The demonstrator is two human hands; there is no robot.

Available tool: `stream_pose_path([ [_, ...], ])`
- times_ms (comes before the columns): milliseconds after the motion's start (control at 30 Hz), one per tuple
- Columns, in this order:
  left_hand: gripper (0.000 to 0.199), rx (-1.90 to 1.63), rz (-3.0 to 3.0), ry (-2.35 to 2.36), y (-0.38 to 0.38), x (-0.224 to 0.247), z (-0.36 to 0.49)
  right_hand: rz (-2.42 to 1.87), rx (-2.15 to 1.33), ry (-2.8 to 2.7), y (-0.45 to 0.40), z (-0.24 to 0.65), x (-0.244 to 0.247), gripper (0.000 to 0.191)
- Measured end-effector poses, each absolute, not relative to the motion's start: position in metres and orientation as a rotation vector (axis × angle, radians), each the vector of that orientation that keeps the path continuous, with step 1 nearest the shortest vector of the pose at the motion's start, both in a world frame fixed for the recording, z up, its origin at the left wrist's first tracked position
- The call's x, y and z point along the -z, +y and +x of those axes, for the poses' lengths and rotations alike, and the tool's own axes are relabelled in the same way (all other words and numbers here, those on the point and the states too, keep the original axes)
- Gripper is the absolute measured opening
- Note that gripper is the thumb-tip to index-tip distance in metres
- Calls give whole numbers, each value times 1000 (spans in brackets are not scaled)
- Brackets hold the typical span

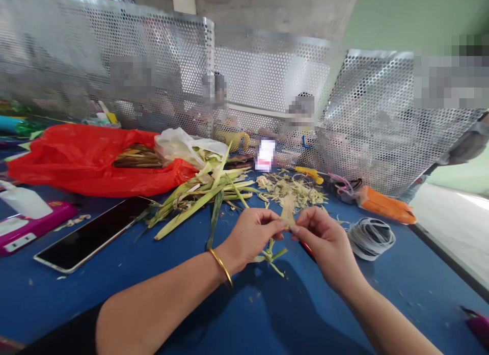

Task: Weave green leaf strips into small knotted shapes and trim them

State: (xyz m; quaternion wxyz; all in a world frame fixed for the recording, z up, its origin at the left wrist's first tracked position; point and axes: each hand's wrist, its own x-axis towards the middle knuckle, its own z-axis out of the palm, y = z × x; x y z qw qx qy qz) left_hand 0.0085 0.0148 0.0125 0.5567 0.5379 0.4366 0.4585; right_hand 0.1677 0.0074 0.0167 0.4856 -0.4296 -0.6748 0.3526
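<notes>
Between my two hands is a pale, flat strip of dried leaf (288, 208), standing up from my fingertips. My left hand (256, 237), with a gold bangle (220, 267) at the wrist, pinches its lower left side between thumb and fingers. My right hand (326, 240) pinches the same strip from the right. Below my left hand lies a small green knotted leaf piece (271, 258) on the blue table. Part of a thin red object (306, 248) shows beside my right thumb; the rest is hidden. Behind my fingers sits a pile of shredded leaf scraps (292, 189).
Long leaf strips (191, 205) lie by a red plastic bag (72, 161). A black phone (97, 235) and a purple power strip (57, 217) are at left. At right are a roll of clear cord (371, 238) and an orange packet (385, 205). A perforated metal screen (263, 75) stands behind.
</notes>
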Motion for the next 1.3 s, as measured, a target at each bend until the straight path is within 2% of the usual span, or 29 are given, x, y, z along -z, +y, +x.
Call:
stream_pose_path([
  [133,21,-1056,1137,963,16,-11,7,-1000,-518,-1891,6,171,-18,5],
  [600,17,-945,983,879,15,-11,5,-802,494,-2179,5,180,-16,28],
  [967,22,-1001,906,941,15,-7,8,-748,463,-2214,8,178,-18,20],
  [1300,14,-1006,866,906,14,-7,9,-841,433,-2112,3,175,-13,18],
])
